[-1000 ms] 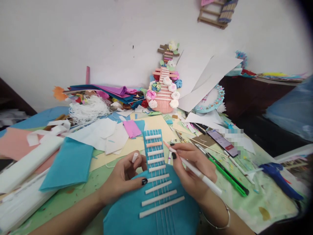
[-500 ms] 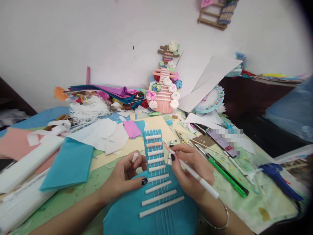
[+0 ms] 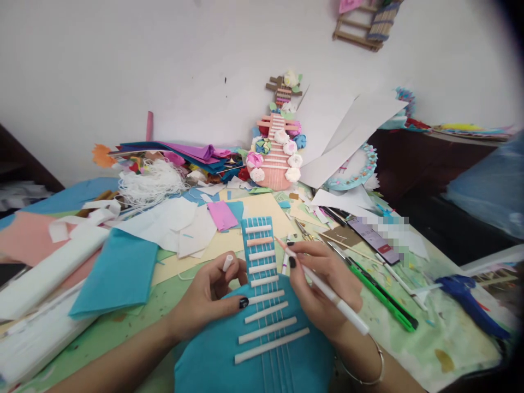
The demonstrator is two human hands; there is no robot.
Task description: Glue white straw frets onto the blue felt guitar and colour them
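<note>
Illegible phone screen (image 3: 372, 239) beyond white marker (image 3: 328, 292)

Soft, diffuse light is falling fairly evenly across the surface (image 3: 466, 355), while the wall (image 3: 123, 65) is looking muted grey. At right, the dark recess (image 3: 413, 174) is sinking into shadow. The plastic bag (image 3: 487, 191) is blurring, wide-angle distortion is stretching the lower corners, black vignetting is curving around the upper right, and pixelation is masking part of the phone (image 3: 370, 234).

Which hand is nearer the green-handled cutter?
Right. The right hand, holding a white pen, is just left of the green-handled cutter; the left hand is farther left, thumb on the blue guitar-shaped piece.
</note>
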